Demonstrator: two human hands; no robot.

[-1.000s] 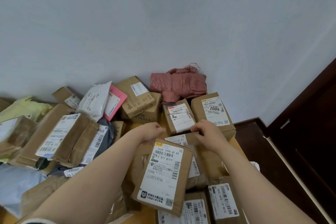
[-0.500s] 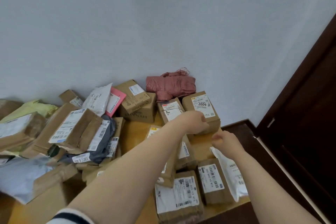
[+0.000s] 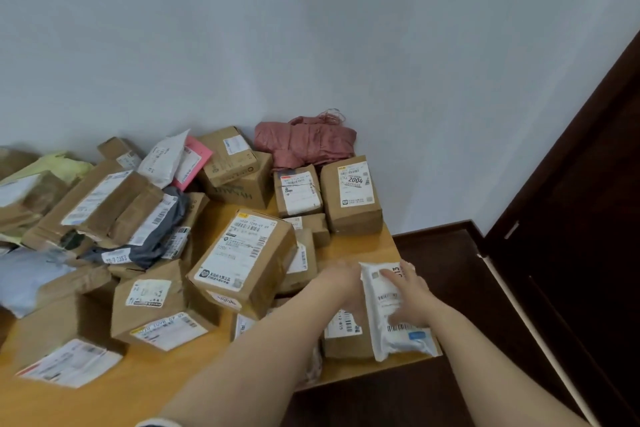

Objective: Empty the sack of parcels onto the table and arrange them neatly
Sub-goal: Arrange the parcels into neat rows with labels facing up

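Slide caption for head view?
Left hand and right hand on a white mailer at the table's right edge; jumbled parcels behind, pink sack by the wall.

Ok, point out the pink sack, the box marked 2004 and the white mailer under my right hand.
pink sack point(image 3: 304, 144), head view, its crumpled middle.
box marked 2004 point(image 3: 355, 184), head view, its white label.
white mailer point(image 3: 398, 345), head view, its lower white part.
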